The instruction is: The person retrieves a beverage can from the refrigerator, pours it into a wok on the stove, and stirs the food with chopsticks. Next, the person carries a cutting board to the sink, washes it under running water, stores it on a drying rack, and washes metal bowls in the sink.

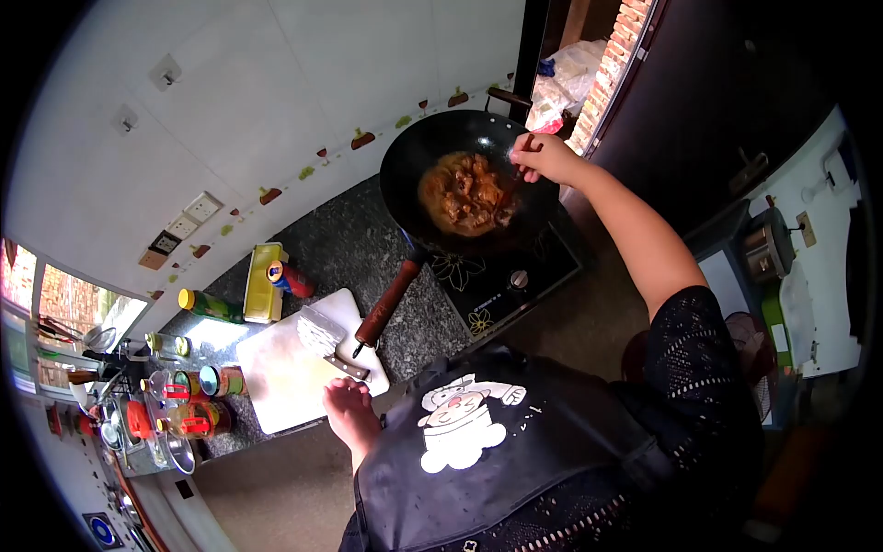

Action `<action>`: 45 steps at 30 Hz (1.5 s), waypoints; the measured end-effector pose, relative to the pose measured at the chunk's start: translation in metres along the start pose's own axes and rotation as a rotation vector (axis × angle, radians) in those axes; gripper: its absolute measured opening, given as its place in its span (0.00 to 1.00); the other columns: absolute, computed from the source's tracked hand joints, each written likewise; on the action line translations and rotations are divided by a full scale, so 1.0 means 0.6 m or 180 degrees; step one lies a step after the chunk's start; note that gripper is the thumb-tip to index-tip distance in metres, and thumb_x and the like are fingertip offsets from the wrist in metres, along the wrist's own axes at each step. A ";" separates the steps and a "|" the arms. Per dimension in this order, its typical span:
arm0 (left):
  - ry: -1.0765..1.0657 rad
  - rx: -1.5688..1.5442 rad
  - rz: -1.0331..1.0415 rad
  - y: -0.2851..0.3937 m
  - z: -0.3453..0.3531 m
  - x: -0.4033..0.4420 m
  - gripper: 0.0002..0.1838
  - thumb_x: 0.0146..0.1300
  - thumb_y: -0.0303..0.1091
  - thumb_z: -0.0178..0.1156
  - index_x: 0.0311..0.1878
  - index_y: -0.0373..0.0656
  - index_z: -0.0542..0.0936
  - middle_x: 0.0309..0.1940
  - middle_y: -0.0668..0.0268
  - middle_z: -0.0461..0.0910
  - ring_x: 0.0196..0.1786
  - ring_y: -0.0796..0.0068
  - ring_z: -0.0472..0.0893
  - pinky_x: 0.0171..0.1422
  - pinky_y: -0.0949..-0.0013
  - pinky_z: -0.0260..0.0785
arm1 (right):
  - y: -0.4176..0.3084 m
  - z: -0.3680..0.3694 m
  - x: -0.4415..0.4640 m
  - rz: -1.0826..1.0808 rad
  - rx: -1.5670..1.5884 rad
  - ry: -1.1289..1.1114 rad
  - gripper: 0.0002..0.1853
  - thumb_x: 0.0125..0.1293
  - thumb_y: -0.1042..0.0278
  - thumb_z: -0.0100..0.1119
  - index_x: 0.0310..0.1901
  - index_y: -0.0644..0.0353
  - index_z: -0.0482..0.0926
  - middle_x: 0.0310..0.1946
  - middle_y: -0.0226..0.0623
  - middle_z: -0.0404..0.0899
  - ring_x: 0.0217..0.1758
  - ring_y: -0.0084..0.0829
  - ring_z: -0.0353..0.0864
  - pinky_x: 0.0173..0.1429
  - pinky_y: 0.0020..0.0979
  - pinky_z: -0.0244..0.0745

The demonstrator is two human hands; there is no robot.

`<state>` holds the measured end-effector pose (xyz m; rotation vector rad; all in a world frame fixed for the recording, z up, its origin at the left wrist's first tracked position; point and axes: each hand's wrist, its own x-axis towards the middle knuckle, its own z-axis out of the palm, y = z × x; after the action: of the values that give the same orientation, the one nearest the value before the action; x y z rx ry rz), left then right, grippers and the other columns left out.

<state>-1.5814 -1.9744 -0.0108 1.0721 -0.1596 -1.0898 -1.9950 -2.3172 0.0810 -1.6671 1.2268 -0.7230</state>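
A black wok (405,152) with meat pieces in brown sauce (467,193) sits on the cooktop (469,296). Over the wok's right rim, my right hand (543,156) is closed around a thin, dark reddish utensil, which reaches down toward the food. The wok's wooden handle (386,304) points toward my body, untouched. My left hand (350,405) is low at the counter edge, beside the white cutting board (276,391), its fingers slightly curled and apart, holding nothing. A knife (348,366) and a folded white cloth (319,331) lie on the board.
Left of the wok on the dark counter (331,225) are a yellow tray (264,285), a red and blue can (291,279) and a green bottle (210,305). Several jars, one with a blue lid (211,380), stand farther left. A dark door (699,120) is at the right.
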 end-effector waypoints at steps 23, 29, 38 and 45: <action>-0.0399 0.0151 -0.0110 -0.013 0.013 0.006 0.18 0.73 0.53 0.43 0.38 0.49 0.71 0.34 0.69 0.73 0.36 0.73 0.72 0.42 0.70 0.64 | 0.026 0.066 0.058 -0.0642 -0.1143 0.1886 0.09 0.68 0.63 0.58 0.36 0.60 0.78 0.24 0.32 0.79 0.29 0.23 0.79 0.37 0.28 0.72; -0.0116 -0.0026 -0.0001 -0.004 -0.002 0.002 0.17 0.74 0.51 0.45 0.38 0.50 0.73 0.31 0.70 0.74 0.35 0.72 0.73 0.43 0.70 0.65 | -0.018 0.077 0.067 -0.0606 -0.1355 0.1570 0.08 0.66 0.62 0.58 0.37 0.58 0.79 0.27 0.37 0.80 0.31 0.28 0.79 0.39 0.29 0.73; -0.0036 -0.0036 0.0074 -0.002 -0.002 -0.004 0.18 0.74 0.51 0.42 0.38 0.48 0.72 0.32 0.69 0.73 0.32 0.74 0.73 0.35 0.75 0.62 | -0.001 0.147 0.110 -0.0803 -0.0322 0.1263 0.09 0.66 0.63 0.56 0.39 0.60 0.79 0.34 0.36 0.83 0.34 0.29 0.84 0.40 0.31 0.80; -0.0006 -0.0087 -0.0052 -0.003 -0.029 0.004 0.17 0.73 0.52 0.45 0.37 0.51 0.74 0.30 0.71 0.74 0.32 0.73 0.74 0.36 0.73 0.65 | -0.020 0.120 0.079 0.0120 0.0954 0.1013 0.09 0.65 0.66 0.56 0.32 0.63 0.76 0.25 0.37 0.78 0.21 0.30 0.82 0.24 0.28 0.79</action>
<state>-1.5710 -1.9656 -0.0223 1.0496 -0.1373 -1.1047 -1.9130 -2.3370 0.0596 -1.3130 1.2895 -1.1219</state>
